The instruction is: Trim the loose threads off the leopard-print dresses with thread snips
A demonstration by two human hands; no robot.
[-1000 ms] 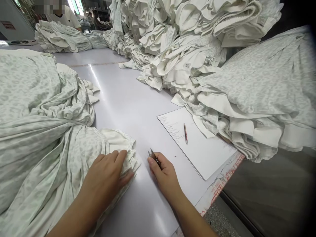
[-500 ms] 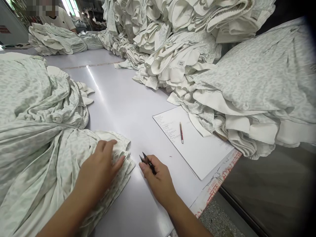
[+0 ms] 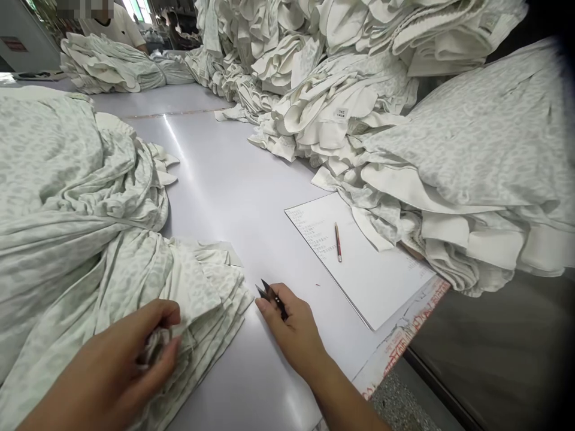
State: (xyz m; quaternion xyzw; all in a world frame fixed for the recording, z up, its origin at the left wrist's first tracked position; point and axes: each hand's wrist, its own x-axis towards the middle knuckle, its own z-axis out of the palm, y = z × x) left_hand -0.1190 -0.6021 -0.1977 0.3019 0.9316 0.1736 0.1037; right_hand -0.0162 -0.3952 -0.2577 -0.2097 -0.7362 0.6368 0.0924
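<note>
My left hand (image 3: 121, 353) is at the lower left, over a stack of pale green-and-white patterned garments (image 3: 206, 287). Its fingers curl around a bunched cloth edge, with a gap between the thumb and index fingertips. Some of the gripped cloth is hidden behind the hand. My right hand (image 3: 291, 326) rests by the table's near side, closed around small black thread snips (image 3: 276, 299). The snips' two pointed blades stick out past the fingers, slightly apart, toward the stack's corner without touching it.
A paper pad (image 3: 368, 281) with writing lies on the white table (image 3: 224, 179), a pencil (image 3: 338, 242) on top. Large garment piles (image 3: 471, 143) hang over the right edge and rise at the back. A person (image 3: 119, 30) stands beyond another bundle (image 3: 117, 63).
My left hand has moved down and left from the stack's upper edge, its fingers now curled. The right hand keeps the snips in nearly the same place. The view has shifted slightly.
</note>
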